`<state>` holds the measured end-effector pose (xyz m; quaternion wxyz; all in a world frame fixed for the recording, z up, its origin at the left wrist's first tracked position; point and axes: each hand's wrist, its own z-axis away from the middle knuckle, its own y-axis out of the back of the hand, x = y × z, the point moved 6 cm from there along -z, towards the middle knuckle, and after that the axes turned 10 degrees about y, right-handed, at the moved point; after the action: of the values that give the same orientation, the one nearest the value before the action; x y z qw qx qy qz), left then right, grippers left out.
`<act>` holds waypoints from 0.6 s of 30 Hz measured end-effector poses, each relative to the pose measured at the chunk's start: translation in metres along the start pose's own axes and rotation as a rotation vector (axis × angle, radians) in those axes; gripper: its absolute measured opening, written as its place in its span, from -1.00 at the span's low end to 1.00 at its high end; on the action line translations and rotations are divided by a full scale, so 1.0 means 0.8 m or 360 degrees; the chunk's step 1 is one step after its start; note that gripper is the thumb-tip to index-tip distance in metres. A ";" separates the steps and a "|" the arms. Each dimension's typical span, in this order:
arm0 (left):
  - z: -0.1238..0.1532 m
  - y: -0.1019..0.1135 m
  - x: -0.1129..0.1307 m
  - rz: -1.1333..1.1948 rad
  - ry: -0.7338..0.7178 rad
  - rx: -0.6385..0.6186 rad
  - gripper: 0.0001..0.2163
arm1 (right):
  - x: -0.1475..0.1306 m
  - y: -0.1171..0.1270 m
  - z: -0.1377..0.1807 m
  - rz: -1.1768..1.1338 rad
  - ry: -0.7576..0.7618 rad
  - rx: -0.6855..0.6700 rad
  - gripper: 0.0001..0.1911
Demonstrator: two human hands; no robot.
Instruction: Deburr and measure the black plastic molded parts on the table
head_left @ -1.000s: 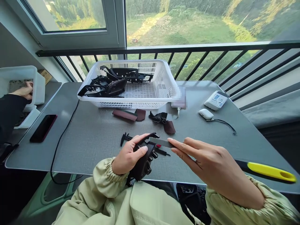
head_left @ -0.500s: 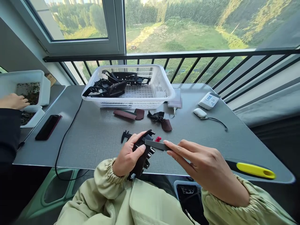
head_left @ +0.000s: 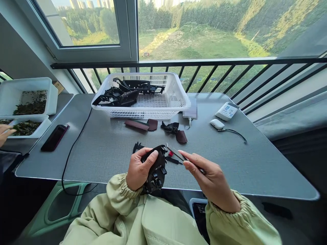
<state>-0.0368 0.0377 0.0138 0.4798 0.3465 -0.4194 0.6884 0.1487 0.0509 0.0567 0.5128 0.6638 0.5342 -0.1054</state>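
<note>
My left hand (head_left: 139, 168) is closed round a black plastic part (head_left: 155, 168), held just above the near edge of the grey table (head_left: 107, 146). My right hand (head_left: 204, 178) pinches a thin flat grey file (head_left: 176, 153) whose tip rests against the part's top edge. A small red-tipped tool (head_left: 171, 157) lies on the table just behind the part. A black caliper (head_left: 138, 147) lies beside my left hand's fingers.
A white basket (head_left: 176, 98) with several black plastic parts stands at the back. Dark brown trim pieces (head_left: 139, 124) and a black scrap (head_left: 171, 127) lie in front of it. A phone (head_left: 54, 137), a cable, white devices (head_left: 227, 111) and, at left, white trays (head_left: 28, 102) with another person's hand (head_left: 5, 132).
My right hand has drawn in toward the part, and the file now tilts steeply against it. The view shifted, and the yellow-handled tool at right is no longer visible. The other person's hand moved down.
</note>
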 end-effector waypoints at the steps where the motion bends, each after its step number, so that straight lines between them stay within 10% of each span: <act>1: -0.001 -0.001 -0.002 0.0022 0.0013 -0.0023 -0.69 | 0.003 -0.007 0.003 -0.0104 -0.0042 0.0024 -0.60; 18: 0.003 -0.015 -0.009 0.0433 0.0101 -0.0384 -0.76 | 0.018 -0.032 0.021 -0.0355 -0.0337 0.0064 -0.51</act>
<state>-0.0229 0.0355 0.0115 0.4334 0.2046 -0.5267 0.7021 0.1408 0.0439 0.0246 0.5380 0.5957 0.5452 -0.2418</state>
